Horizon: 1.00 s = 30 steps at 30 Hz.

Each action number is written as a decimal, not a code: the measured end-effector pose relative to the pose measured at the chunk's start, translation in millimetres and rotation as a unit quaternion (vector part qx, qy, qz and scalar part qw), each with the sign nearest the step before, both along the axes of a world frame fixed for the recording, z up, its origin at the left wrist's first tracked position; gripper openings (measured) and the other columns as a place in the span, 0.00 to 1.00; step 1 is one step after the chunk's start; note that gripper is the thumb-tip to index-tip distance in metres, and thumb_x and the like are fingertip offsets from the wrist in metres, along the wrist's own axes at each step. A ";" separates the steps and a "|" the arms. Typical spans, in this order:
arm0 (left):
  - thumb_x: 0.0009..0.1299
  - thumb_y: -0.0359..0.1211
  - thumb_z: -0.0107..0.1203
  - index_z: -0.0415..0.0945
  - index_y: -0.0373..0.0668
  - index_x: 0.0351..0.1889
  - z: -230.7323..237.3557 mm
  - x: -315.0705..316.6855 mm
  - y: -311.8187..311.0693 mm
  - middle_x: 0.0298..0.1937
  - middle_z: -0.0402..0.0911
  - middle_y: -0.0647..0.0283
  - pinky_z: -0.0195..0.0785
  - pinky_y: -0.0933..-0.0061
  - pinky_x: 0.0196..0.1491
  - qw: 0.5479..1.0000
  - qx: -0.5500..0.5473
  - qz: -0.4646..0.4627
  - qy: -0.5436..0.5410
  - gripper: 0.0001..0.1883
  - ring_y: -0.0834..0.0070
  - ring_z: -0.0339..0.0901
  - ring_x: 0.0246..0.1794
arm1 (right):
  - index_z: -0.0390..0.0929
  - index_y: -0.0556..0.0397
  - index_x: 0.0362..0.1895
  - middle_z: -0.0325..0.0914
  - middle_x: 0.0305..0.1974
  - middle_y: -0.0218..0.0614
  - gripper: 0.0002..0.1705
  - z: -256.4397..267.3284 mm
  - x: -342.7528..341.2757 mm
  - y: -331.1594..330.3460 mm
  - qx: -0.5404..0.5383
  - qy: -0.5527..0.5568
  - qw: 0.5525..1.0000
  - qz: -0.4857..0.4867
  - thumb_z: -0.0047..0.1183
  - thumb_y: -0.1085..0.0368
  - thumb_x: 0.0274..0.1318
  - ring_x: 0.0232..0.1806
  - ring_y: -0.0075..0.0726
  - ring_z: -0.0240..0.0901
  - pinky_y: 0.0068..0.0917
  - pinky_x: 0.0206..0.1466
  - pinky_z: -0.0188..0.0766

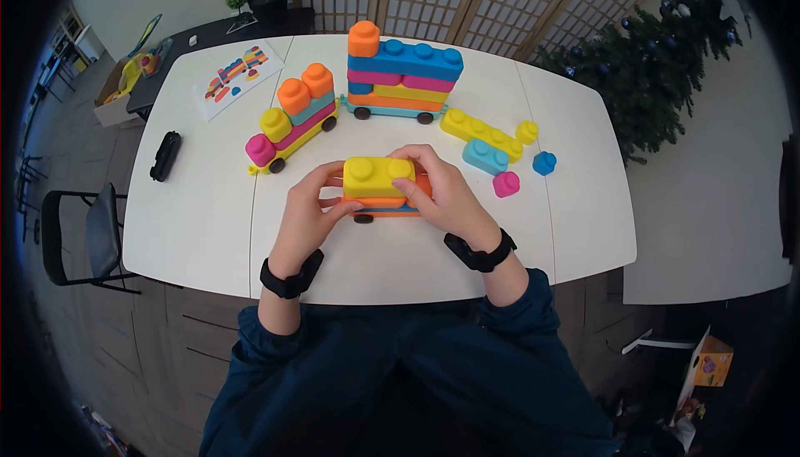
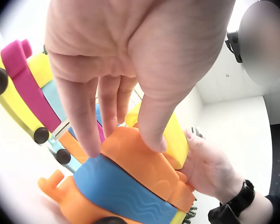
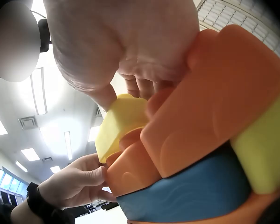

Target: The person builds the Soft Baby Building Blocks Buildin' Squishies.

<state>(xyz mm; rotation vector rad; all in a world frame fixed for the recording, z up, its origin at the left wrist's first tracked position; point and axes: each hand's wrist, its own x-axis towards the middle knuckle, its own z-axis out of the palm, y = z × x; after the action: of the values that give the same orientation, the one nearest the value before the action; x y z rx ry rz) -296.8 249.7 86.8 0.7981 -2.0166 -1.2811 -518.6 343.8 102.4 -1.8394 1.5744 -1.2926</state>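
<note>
A yellow two-stud block (image 1: 362,180) sits on top of the orange wheeled car at the table's middle. My right hand (image 1: 450,194) pinches it, thumb on the front face and fingers behind. Below it lies an orange block (image 2: 135,151), which my left hand (image 1: 307,214) grips between thumb and fingers at the left end. Under that comes a wavy-marked blue block (image 2: 123,186) on the orange wheeled base (image 2: 77,205). In the right wrist view a taller orange block (image 3: 214,98) stands at the car's right end.
Behind stand a tall block-loaded wagon (image 1: 400,78) and a yellow-based wagon (image 1: 296,132). To the right lie a long yellow block (image 1: 482,134), a light-blue block (image 1: 485,155) and small pink, blue and yellow blocks. A picture sheet (image 1: 239,78) and a black case (image 1: 166,156) lie left.
</note>
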 end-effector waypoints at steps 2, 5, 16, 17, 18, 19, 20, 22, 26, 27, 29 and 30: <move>0.62 0.21 0.71 0.74 0.35 0.64 -0.4 -0.1 0.0 0.57 0.82 0.58 0.85 0.67 0.54 1.000 -0.005 0.001 -0.003 0.31 0.70 0.81 0.60 | 0.71 0.51 0.56 0.83 0.44 0.46 0.18 1.9 1.1 3.1 0.010 0.018 1.000 -0.002 0.61 0.62 0.67 0.43 0.53 0.83 0.36 0.46 0.78; 0.61 0.21 0.71 0.75 0.35 0.63 -2.4 -0.1 -1.0 0.57 0.82 0.58 0.86 0.67 0.54 1.000 -0.004 0.007 -0.003 0.30 0.69 0.81 0.58 | 0.71 0.51 0.56 0.83 0.42 0.45 0.19 3.5 2.6 3.9 0.005 0.047 0.999 -0.005 0.62 0.61 0.66 0.40 0.52 0.83 0.37 0.44 0.78; 0.64 0.28 0.72 0.75 0.42 0.68 6.2 -2.1 2.8 0.55 0.82 0.59 0.85 0.70 0.51 0.999 0.002 -0.005 0.031 0.32 0.70 0.81 0.53 | 0.73 0.53 0.53 0.83 0.44 0.43 0.20 2.9 4.3 4.4 -0.055 0.132 0.990 -0.020 0.65 0.62 0.62 0.42 0.52 0.83 0.39 0.43 0.79; 0.66 0.30 0.71 0.75 0.43 0.68 3.6 -3.1 2.2 0.54 0.82 0.58 0.85 0.70 0.51 1.000 -0.003 -0.007 0.030 0.31 0.70 0.81 0.52 | 0.73 0.53 0.52 0.83 0.46 0.43 0.19 2.8 4.2 4.4 -0.051 0.135 0.989 -0.020 0.65 0.62 0.62 0.43 0.52 0.83 0.39 0.44 0.79; 0.68 0.31 0.69 0.75 0.44 0.68 2.4 -3.5 1.9 0.53 0.82 0.58 0.85 0.70 0.50 1.000 -0.008 -0.009 0.029 0.29 0.70 0.81 0.52 | 0.73 0.54 0.51 0.83 0.47 0.42 0.19 2.7 4.1 4.3 -0.047 0.137 0.989 -0.021 0.65 0.62 0.62 0.43 0.52 0.83 0.39 0.44 0.79; 0.68 0.31 0.69 0.75 0.44 0.68 3.1 -4.2 2.5 0.53 0.82 0.58 0.85 0.70 0.50 0.999 -0.008 -0.009 0.029 0.29 0.70 0.81 0.52 | 0.73 0.54 0.51 0.83 0.47 0.42 0.19 2.3 3.4 4.6 -0.047 0.137 0.989 -0.021 0.65 0.62 0.62 0.43 0.52 0.83 0.39 0.44 0.79; 0.69 0.31 0.68 0.76 0.44 0.68 4.4 -5.4 3.5 0.52 0.82 0.57 0.85 0.71 0.50 1.000 -0.014 -0.005 0.023 0.28 0.69 0.81 0.52 | 0.73 0.53 0.53 0.84 0.50 0.42 0.20 1.8 2.3 5.0 -0.038 0.136 0.990 -0.021 0.66 0.63 0.62 0.45 0.52 0.84 0.37 0.47 0.80; 0.70 0.31 0.67 0.76 0.43 0.67 6.3 -5.4 4.3 0.51 0.82 0.57 0.85 0.71 0.49 1.000 -0.020 -0.002 0.017 0.26 0.69 0.81 0.51 | 0.73 0.53 0.54 0.84 0.52 0.42 0.20 0.4 2.3 5.0 -0.029 0.134 0.990 -0.021 0.66 0.64 0.62 0.48 0.53 0.84 0.35 0.49 0.81; 0.71 0.35 0.67 0.76 0.44 0.67 5.9 -8.7 5.6 0.51 0.83 0.57 0.83 0.69 0.48 0.999 -0.048 0.010 0.003 0.26 0.67 0.83 0.51 | 0.74 0.53 0.56 0.83 0.55 0.44 0.22 2.4 -3.0 6.4 -0.022 0.083 0.996 -0.017 0.67 0.64 0.61 0.54 0.50 0.82 0.35 0.56 0.78; 0.71 0.36 0.67 0.76 0.44 0.67 5.5 -9.5 5.1 0.52 0.84 0.57 0.82 0.68 0.48 0.998 -0.055 0.016 -0.006 0.26 0.65 0.83 0.52 | 0.74 0.53 0.57 0.82 0.56 0.44 0.22 4.3 -5.5 4.7 -0.038 0.048 0.998 -0.001 0.67 0.64 0.61 0.57 0.49 0.81 0.35 0.59 0.77; 0.72 0.36 0.67 0.76 0.44 0.67 4.4 -10.8 4.4 0.53 0.84 0.57 0.80 0.67 0.48 0.998 -0.066 0.012 -0.007 0.26 0.64 0.83 0.52 | 0.75 0.54 0.55 0.82 0.56 0.45 0.22 12.5 -21.2 9.8 -0.038 0.040 0.998 -0.043 0.67 0.62 0.61 0.57 0.52 0.80 0.37 0.60 0.76; 0.72 0.37 0.67 0.75 0.44 0.68 4.1 -11.0 4.3 0.54 0.84 0.57 0.79 0.66 0.49 0.997 -0.074 0.010 -0.009 0.27 0.64 0.83 0.53 | 0.76 0.54 0.54 0.81 0.56 0.45 0.21 16.9 -33.6 14.3 -0.037 0.032 0.996 -0.081 0.66 0.60 0.61 0.58 0.55 0.78 0.39 0.61 0.74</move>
<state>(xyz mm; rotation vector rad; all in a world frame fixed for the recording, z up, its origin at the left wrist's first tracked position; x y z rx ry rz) -307.8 254.0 90.8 0.7603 -2.0852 -1.1022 -552.2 358.1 119.4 -1.8465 1.7629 -1.3932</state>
